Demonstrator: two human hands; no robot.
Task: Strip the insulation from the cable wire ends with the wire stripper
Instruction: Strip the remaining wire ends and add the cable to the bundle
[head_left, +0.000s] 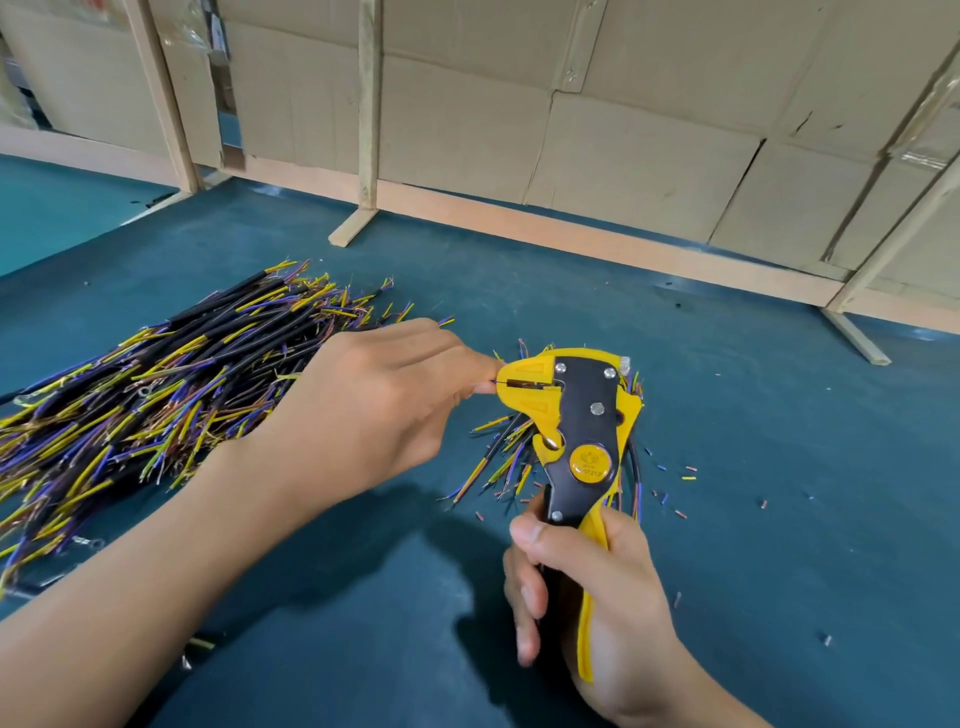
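Wire (497, 383) pinched in your left hand (374, 410) may slip askew in the stripper (576, 415), which your right hand (587, 587) grips, nicking strands.

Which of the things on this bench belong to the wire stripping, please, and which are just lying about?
In the job:
- wire stripper, gripped by the right hand
- wire end fed into its head by the left hand
- big cable pile
- smaller cable pile behind the stripper

Lying about:
- insulation scraps on the mat
- cardboard wall
- wooden frame
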